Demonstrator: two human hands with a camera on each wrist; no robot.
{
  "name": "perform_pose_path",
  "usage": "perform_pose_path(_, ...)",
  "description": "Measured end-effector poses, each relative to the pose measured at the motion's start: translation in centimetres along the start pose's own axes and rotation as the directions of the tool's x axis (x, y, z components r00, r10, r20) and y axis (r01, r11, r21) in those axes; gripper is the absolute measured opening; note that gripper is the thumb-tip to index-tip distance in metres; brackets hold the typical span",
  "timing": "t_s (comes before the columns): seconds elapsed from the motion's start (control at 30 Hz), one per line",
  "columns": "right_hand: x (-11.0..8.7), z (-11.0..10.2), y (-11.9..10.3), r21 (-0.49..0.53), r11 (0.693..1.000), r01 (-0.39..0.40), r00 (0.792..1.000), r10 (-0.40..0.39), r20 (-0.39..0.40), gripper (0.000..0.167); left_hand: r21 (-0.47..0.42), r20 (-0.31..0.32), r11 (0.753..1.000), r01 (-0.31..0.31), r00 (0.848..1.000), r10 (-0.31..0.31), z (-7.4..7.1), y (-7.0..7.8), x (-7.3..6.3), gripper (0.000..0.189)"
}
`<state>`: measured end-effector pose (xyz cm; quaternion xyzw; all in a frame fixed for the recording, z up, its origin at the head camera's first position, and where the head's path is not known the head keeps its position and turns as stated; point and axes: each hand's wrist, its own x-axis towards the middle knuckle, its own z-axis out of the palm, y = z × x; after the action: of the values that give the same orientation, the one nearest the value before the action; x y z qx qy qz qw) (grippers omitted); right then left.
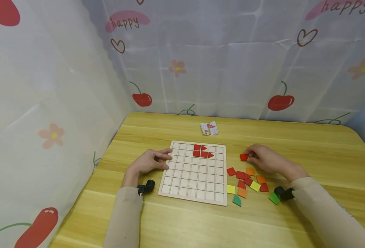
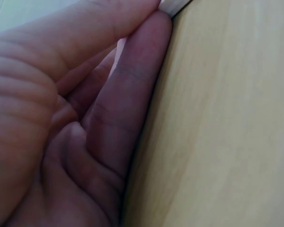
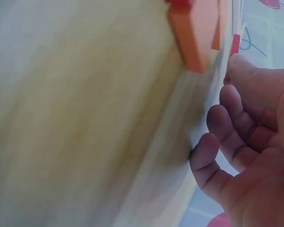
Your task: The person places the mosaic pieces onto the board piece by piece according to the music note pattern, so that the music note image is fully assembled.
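In the head view a wooden grid board point(image 1: 195, 179) lies on the table. Red tiles point(image 1: 197, 153), some square and some pointed, fill cells in its two top rows. My left hand point(image 1: 146, 161) rests at the board's left edge, fingertips and thumb touching the frame. From the left wrist, the thumb and a finger meet the board's pale edge point(image 2: 173, 5). To the right of the board, my right hand point(image 1: 263, 158) pinches a red square tile point(image 1: 243, 157) between thumb and fingertips. Only a sliver of that tile point(image 3: 235, 43) shows in the right wrist view.
Loose tiles lie right of the board: red point(image 1: 231, 172), orange point(image 1: 242, 193), yellow point(image 1: 231, 189) and green point(image 1: 237, 200) ones. A light green tile point(image 1: 274, 198) sits by the right wrist. Behind the board lies a small pattern card point(image 1: 209, 128). A printed curtain point(image 1: 219, 79) borders the table.
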<state>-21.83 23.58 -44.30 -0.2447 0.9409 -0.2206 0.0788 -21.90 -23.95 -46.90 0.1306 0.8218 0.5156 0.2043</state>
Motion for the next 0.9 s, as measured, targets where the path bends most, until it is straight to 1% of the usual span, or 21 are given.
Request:
perform_pose_path(0.17,0.1,-0.3,-0.7,0.001,1.0,0.011,1.0,-0.011,-0.021,0.018,0.0,0.0,1.0,0.0,1.0,0.0,0.0,0.0,0.0,0.034)
perform_pose_path(0.4,0.8,-0.6,-2.3,0.01,1.0,0.014,0.999,-0.014,-0.032,0.02,0.006,0.001,1.0,-0.012,1.0,0.012,0.0,-0.2,0.0,0.034)
perform_pose_path(0.7,2.1,-0.4,-4.8,0.034,0.999,-0.03,0.999,0.031,-0.031,0.023,0.011,-0.003,1.0,-0.007,1.0,0.007,0.1,-0.2,0.1,0.034)
perform_pose_path(0.9,3.1,0.3,-6.4,0.056,0.998,-0.028,0.999,0.029,-0.031,0.025,0.0,-0.002,1.0,-0.005,1.0,0.005,0.1,-0.2,0.1,0.034)
